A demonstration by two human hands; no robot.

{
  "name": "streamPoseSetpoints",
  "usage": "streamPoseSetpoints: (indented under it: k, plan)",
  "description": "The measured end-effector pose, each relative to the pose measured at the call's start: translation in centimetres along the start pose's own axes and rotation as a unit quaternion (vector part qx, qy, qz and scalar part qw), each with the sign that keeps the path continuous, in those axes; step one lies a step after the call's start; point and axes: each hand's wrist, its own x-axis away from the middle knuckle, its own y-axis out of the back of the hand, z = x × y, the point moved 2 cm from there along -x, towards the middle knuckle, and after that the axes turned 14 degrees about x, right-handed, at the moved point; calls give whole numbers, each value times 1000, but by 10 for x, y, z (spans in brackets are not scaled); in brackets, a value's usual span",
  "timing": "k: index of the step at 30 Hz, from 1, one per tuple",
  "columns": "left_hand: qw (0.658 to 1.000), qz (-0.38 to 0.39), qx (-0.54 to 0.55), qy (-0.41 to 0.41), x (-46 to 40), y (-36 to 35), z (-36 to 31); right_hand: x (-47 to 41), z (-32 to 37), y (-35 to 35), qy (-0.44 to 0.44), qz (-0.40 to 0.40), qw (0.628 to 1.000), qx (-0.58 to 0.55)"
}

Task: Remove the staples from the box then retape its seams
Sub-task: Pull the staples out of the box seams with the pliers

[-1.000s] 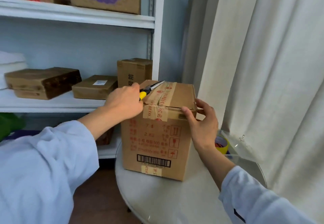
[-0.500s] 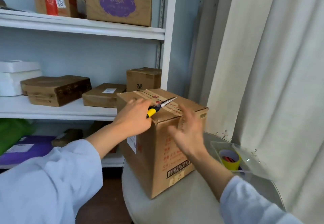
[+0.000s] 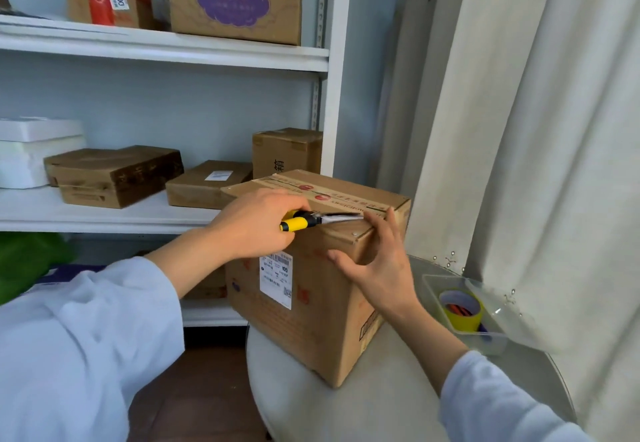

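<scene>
Turned since 0.5 s ago, the box [image 3: 311, 289] now shows its white label. Left hand [image 3: 256, 223] grips the yellow-handled pliers [image 3: 313, 220], hiding most of their handles, tips over the box's top edge. Right hand [image 3: 377, 261], fingers spread, presses the box's near corner.

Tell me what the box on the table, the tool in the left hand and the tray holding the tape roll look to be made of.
Box: brown corrugated cardboard, matte, judging by creased edges and printed sides.
Tool: bright metal tip, probably steel; yellow-and-black handle looks like plastic or rubber.
Tray: clear glossy plastic, since the tape roll shows through its walls.
</scene>
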Motion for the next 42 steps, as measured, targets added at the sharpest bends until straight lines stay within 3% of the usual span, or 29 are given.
streamPoseSetpoints:
  k: [6, 17, 31, 36, 42]
  plan:
    - [994, 46, -72, -71, -12, 0, -2, -13, -31, 20, 37, 67, 996, -47]
    - [970, 109, -171, -136, -37, 2, -19, -15, -38, 16, 41, 72, 995, -60]
    - [963, 67, -204, -162, -34, -4, -29, -26, -51, 21, 56, 115, 986, -103]
    - [972, 51, -195, -118, -35, -13, -40, -35, -54, 31, 65, 154, 977, -131]
    - [973, 1, -232, 17, -26, -41, -78, -38, -64, 38, 38, 117, 978, -167]
